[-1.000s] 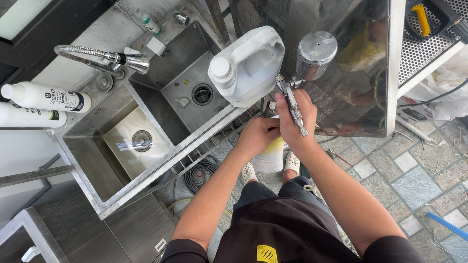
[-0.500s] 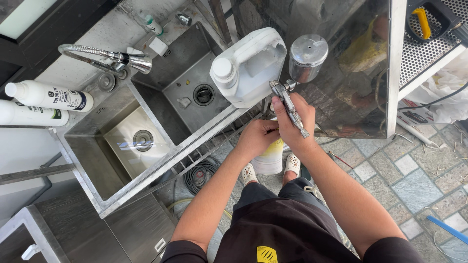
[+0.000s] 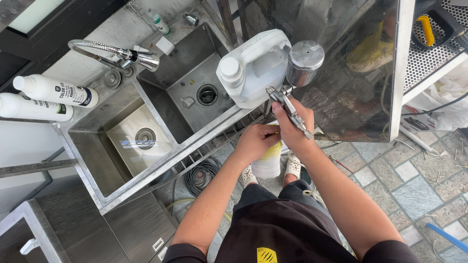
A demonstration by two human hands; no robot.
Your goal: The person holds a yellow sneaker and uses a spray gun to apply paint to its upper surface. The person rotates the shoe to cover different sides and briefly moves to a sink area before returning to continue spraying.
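Observation:
My right hand (image 3: 294,127) grips a metal spray gun (image 3: 287,108) with a shiny round cup (image 3: 305,62) on top. It holds the gun just in front of a steel sink counter. My left hand (image 3: 255,141) is closed beside the gun, its fingers at the gun's lower part; what they pinch is hidden. A white plastic jug (image 3: 253,68) with a white cap stands on the counter edge right behind the gun. A pale bucket (image 3: 269,160) sits on the floor below my hands, between my feet.
A double steel sink (image 3: 161,122) with a flexible faucet (image 3: 117,52) lies to the left. Two white bottles (image 3: 48,97) lie on the counter at far left. A steel panel (image 3: 356,73) stands to the right. Coiled hose (image 3: 201,176) lies under the sink on the stone-tiled floor.
The view has shifted slightly. My hands and the spray gun stay together in front of the jug, with the gun tilted a little more.

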